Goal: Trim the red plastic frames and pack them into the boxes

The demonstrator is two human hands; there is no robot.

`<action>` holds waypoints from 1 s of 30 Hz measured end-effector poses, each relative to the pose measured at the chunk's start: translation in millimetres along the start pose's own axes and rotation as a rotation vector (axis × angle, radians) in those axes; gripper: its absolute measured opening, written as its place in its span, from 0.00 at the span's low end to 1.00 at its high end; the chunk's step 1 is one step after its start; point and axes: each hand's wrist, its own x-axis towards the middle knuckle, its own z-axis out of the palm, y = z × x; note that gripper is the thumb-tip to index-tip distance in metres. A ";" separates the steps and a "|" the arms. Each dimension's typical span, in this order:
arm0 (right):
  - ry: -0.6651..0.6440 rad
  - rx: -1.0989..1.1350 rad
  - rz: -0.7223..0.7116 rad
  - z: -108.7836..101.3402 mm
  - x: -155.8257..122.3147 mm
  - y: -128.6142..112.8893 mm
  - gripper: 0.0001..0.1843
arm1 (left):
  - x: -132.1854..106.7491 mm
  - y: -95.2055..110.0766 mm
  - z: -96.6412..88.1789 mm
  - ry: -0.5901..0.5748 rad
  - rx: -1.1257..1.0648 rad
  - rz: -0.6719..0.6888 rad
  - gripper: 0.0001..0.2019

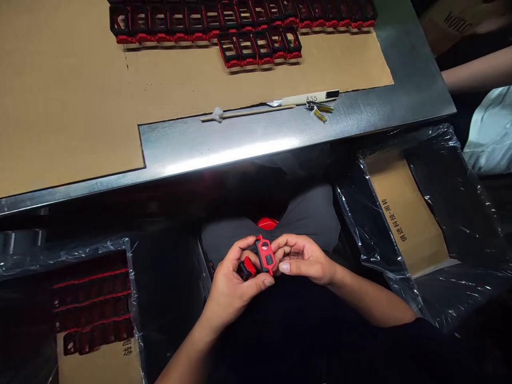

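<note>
Held low over my lap is a red and black plastic housing [265, 253], its red face turned up, with a cut-out and a small dark rectangular window. My left hand [231, 285] is closed around it, thumb along the lower edge. A second red and black piece [247, 268] shows inside the left palm; whether it belongs to the same housing I cannot tell. My right hand [304, 260] is at the housing's right edge, fingers curled and thumb close to them. Anything pinched there is too small or hidden to make out.
Rows of similar housings [262, 47] stand on cardboard [80, 80] over a metal table [240, 144]. Near its edge lie a knife [306, 99], nail clippers [319, 109] and a stick with white fluff [248, 112]. Plastic-lined boxes flank me; the left box [134, 298] contains housings. A co-worker's arm [480, 69] is at right.
</note>
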 end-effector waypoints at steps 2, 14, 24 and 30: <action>0.004 0.009 -0.005 0.5 0.9 -0.3 0.18 | 0.8 -0.4 -0.1 0.009 0.019 0.031 0.32; 0.012 -0.012 -0.053 1.3 4.6 -2.0 0.16 | -0.6 -3.5 1.0 0.038 0.138 0.145 0.31; 0.121 -0.026 0.008 0.9 7.8 3.1 0.18 | -1.9 2.1 3.3 0.054 0.117 0.022 0.31; 0.178 -0.009 0.026 0.6 10.9 0.5 0.21 | -1.8 -4.0 1.7 0.044 0.249 0.109 0.30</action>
